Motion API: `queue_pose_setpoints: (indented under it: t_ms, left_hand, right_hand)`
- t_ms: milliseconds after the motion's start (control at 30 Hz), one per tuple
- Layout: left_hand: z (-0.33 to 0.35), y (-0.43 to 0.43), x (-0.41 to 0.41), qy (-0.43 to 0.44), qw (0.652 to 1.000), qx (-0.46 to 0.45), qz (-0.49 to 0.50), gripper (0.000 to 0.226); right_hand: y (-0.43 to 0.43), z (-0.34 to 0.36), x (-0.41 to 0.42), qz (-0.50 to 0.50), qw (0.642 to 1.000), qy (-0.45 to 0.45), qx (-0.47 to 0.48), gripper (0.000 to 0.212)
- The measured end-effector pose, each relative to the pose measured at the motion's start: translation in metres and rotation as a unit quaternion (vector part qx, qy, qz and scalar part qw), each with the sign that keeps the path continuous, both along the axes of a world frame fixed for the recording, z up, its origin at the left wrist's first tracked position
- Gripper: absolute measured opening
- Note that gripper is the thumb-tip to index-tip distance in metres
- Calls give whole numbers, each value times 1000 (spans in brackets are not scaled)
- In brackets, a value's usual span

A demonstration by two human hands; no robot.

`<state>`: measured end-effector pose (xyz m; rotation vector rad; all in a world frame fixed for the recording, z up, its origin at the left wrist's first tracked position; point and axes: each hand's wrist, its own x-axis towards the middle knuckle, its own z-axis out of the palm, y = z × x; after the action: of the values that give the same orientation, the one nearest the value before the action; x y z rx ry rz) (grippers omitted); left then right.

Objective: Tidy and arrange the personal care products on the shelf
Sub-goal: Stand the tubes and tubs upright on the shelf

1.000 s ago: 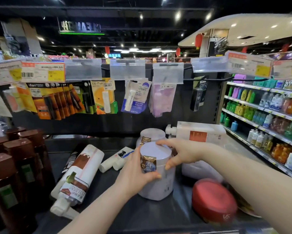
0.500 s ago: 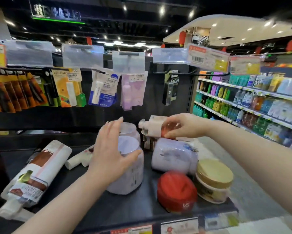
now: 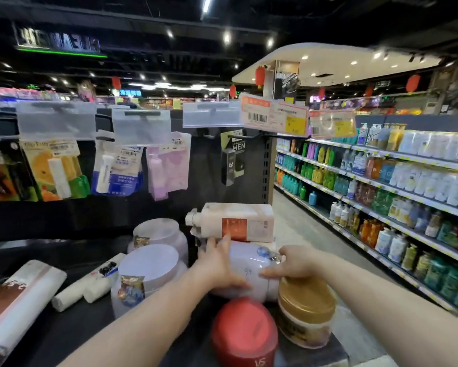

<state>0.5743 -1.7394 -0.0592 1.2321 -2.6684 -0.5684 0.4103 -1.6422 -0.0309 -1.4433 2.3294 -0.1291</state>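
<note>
The toppled lavender jar (image 3: 251, 271) lay at the centre of the shelf (image 3: 77, 327), with the left hand (image 3: 217, 263) and right hand (image 3: 294, 263) clamped on its opposite ends. The step in hand appeared to be righting it. The next move would need clearance from the pump bottle (image 3: 236, 221) at twelve o'clock.

A supermarket: long aisle shelves (image 3: 397, 178) of bottled toiletries, barcoded price tags (image 3: 274, 116) and hanging lip-balm packs (image 3: 116, 168)

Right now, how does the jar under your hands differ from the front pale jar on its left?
The held jar lies on its side; the front jar stands upright. The left hand and right hand hold the held jar; the front jar is untouched. Both are pale lilac with a sticker.
</note>
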Motion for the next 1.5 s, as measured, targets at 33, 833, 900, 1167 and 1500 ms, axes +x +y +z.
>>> queue_pose_setpoints:
  t_ms: [33,833,900,1167,1500]
  left_hand:
    - [-1,-4,-2,13,999,28,8,128]
    - [43,74,55,424,900,51,85,95]
    - [47,88,74,444,889,82,76,95]
    - [40,122,158,481,856,166,92,118]
    - [-19,123,211,303,915,165,209,116]
  right_hand:
    - [-1,-1,-2,-10,1000,-18,6,84]
    - [55,78,81,9,885,-218,-412,73]
    - [66,87,103,15,893,-156,-422,84]
    - [92,98,177,160,911,-19,-379,93]
    - [68,43,218,275,917,16,-288,90]
